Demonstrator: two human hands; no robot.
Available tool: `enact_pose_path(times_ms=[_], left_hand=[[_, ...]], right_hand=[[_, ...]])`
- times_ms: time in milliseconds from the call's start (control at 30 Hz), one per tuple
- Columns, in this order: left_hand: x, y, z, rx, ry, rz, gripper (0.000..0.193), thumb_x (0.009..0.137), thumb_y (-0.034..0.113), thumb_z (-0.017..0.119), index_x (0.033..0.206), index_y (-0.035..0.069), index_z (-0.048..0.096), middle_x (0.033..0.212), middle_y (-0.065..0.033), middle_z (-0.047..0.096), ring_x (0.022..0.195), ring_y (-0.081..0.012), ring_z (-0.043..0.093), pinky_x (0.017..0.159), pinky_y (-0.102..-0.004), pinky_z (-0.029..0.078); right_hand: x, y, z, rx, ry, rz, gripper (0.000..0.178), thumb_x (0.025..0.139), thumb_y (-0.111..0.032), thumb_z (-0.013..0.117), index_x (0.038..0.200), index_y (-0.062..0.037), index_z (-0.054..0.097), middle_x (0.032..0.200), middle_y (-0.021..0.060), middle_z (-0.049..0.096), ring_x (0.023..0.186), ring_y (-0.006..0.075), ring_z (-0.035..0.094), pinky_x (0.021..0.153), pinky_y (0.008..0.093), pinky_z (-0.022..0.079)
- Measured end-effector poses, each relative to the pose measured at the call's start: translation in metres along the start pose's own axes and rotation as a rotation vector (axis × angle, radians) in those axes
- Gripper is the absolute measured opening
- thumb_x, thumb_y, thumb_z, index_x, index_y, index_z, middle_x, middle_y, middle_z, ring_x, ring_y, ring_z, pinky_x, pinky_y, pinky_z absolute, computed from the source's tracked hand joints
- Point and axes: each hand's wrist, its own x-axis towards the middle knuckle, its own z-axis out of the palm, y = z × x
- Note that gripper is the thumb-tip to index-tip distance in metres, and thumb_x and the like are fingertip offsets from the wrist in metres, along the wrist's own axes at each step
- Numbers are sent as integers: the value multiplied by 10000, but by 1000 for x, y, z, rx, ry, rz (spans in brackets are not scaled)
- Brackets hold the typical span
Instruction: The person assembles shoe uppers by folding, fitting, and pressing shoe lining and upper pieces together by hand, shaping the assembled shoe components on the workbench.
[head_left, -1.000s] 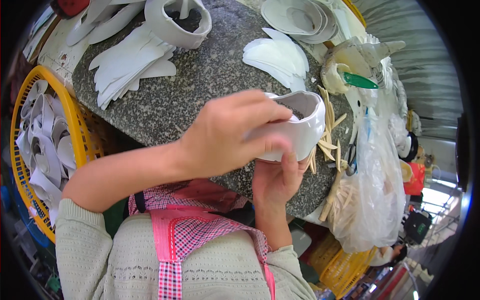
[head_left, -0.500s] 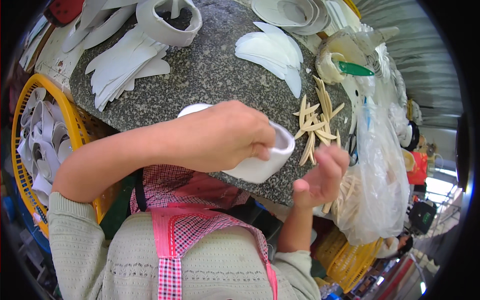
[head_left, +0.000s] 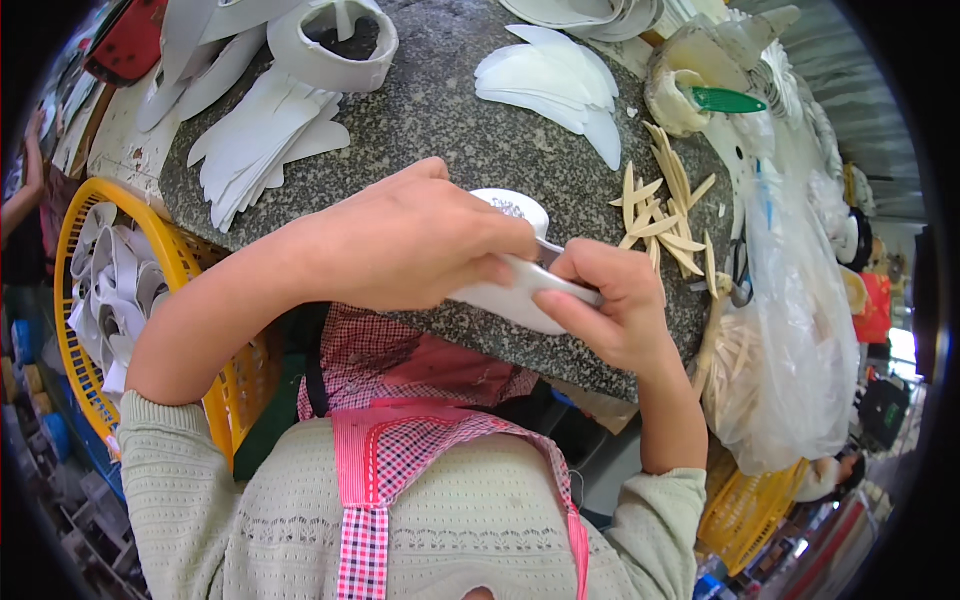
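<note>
In both hands [head_left: 415, 245] [head_left: 622, 305], white curved piece [head_left: 508, 304], middle partly hidden.

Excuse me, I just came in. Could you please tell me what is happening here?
Someone in a pink checked apron has a curved white piece between the left hand and the right hand, at the near side of a speckled grey tabletop. The right thumb and fingers pinch its edge. Slender pale pieces lie just beyond the right hand, flat white pieces farther back. A yellow basket stands at the left.
</note>
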Motion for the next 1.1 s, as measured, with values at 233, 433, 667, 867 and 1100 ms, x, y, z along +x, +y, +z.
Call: enact_pose_path(times_ms=[233, 433, 667, 867, 1100], left_hand=[[14, -6, -13, -350, -224, -147, 152, 842, 208, 575, 839, 57, 567, 682, -52, 568, 686, -220, 576, 638, -335, 381], [17, -16, -8, -581, -131, -68, 227, 833, 249, 589, 810, 24, 567, 601, -111, 523, 581, -250, 567, 530, -341, 398], [36, -14, -26, -434, -183, -48, 243, 802, 249, 648, 816, 9, 608, 645, -67, 576, 567, -189, 524, 528, -292, 395], [34, -23, -22, -783, -234, -208, 283, 802, 260, 664, 794, -18, 609, 645, -15, 549, 628, -62, 500, 558, -240, 402], [28, -31, -18, -902, -212, -192, 274, 785, 247, 682, 788, -18, 615, 667, 7, 562, 637, -54, 503, 566, -225, 401]], right_hand=[[4, 15, -17, 158, -181, -8, 179, 749, -164, 676, 751, -18, 573, 613, 74, 507, 533, 173, 502, 496, 284, 390], [6, 26, -21, 207, -158, -161, 180, 720, -166, 691, 756, -23, 587, 617, 68, 534, 536, 159, 516, 503, 261, 400], [19, 25, -25, 618, -169, 83, 229, 708, -159, 730, 798, -4, 587, 642, -34, 546, 565, 29, 478, 475, 189, 345], [21, 18, -24, 619, -176, 236, 251, 644, -124, 743, 792, -5, 579, 702, -25, 552, 605, 16, 473, 498, 169, 336], [20, 12, -21, 696, -195, 253, 279, 648, -136, 727, 832, 2, 569, 710, -21, 553, 609, 14, 487, 505, 161, 354]])
